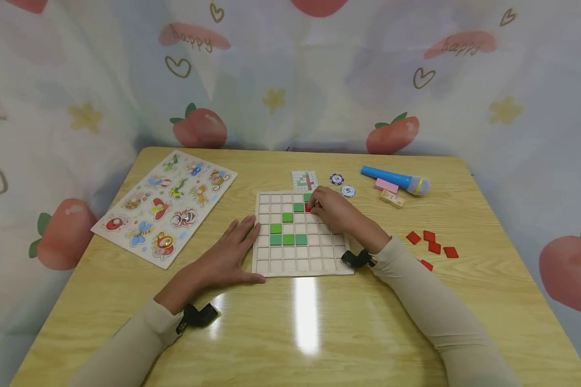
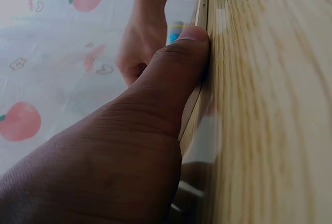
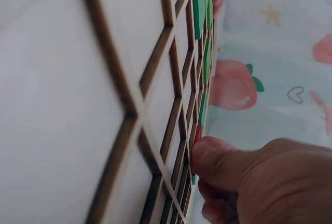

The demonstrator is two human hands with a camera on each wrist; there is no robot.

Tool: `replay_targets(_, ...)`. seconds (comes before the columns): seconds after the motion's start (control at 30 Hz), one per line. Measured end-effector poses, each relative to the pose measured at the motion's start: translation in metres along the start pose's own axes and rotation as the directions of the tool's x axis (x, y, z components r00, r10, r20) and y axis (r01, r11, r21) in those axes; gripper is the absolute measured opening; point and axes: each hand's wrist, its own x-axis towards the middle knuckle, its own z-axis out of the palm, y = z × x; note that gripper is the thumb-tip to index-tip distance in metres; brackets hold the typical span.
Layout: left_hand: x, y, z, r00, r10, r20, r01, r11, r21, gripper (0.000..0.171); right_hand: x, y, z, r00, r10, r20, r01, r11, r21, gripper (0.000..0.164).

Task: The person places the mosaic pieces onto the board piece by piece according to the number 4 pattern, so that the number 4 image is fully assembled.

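A pale wooden grid board (image 1: 302, 271) lies at the middle of the table, with several green tiles (image 1: 288, 217) set in its squares. My left hand (image 1: 225, 258) rests at the board's left edge, fingers spread and thumb along the near corner. At the upper part of the grid, my right hand (image 1: 336, 212) pinches a red tile (image 1: 307, 207) between thumb and fingers, just below the top green tile. In the right wrist view the red tile (image 3: 197, 132) shows right at the thumb tip, mostly covered by it.
Several loose red tiles (image 1: 434, 248) lie right of the board. Behind it are a small pattern card (image 1: 304, 180) and two poker chips (image 1: 348, 191). A blue toy microphone (image 1: 392, 177), a pink block (image 1: 386, 186) and a wooden block (image 1: 392, 199) sit back right; an insect puzzle board (image 1: 145, 209) lies left.
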Motion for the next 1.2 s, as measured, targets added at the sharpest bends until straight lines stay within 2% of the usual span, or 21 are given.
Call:
replay_targets(0.17,-0.001,-0.001,0.000,1.000,-0.008,0.009,0.008,1.000,-0.021,0.134,-0.001,-0.001,0.002,0.999,-0.027,-0.027,0.026,0.999,-0.037,0.011)
replay_targets(0.3,0.002,0.002,0.003,1.000,0.019,-0.012,-0.020,0.999,-0.049,0.134,-0.023,-0.003,-0.007,0.995,-0.054,-0.087,0.049,0.997,-0.060,0.013)
replay_targets(0.4,0.002,0.005,0.007,1.000,0.014,-0.004,-0.014,0.997,-0.069,0.135,-0.056,-0.001,-0.020,0.982,-0.096,-0.165,0.086,0.994,-0.066,0.014)
replay_targets(0.53,0.000,0.006,0.008,1.000,-0.014,0.016,0.015,0.998,-0.069,0.136,-0.109,0.014,-0.039,0.943,-0.139,-0.304,0.118,0.989,-0.086,0.018)
replay_targets(0.63,-0.001,0.003,0.004,1.000,-0.019,0.009,0.019,0.999,-0.051,0.137,-0.146,0.035,-0.050,0.912,-0.110,-0.396,0.080,0.993,-0.091,0.024)
replay_targets(0.7,0.000,0.000,0.001,1.000,-0.013,-0.002,0.013,0.999,-0.035,0.136,-0.167,0.049,-0.056,0.905,-0.064,-0.420,0.037,0.997,-0.073,0.028)
replay_targets(0.8,0.001,-0.002,-0.003,1.000,-0.002,-0.014,0.001,1.000,-0.027,0.136,-0.194,0.068,-0.057,0.920,0.005,-0.391,-0.030,0.998,-0.059,0.028)
replay_targets(0.97,-0.001,-0.004,-0.004,1.000,0.004,-0.012,-0.004,0.999,-0.037,0.138,-0.219,0.083,-0.052,0.966,0.106,-0.234,-0.120,0.991,-0.050,0.023)
replay_targets(1.07,-0.001,-0.003,-0.003,1.000,0.010,-0.014,-0.010,0.999,-0.038,0.138,-0.229,0.082,-0.050,0.971,0.174,-0.165,-0.184,0.982,-0.045,0.025)
replay_targets(1.2,-0.001,-0.001,-0.002,1.000,0.002,-0.004,-0.003,0.999,-0.040,0.137,-0.238,0.077,-0.044,0.974,0.191,-0.120,-0.204,0.973,-0.110,0.031)
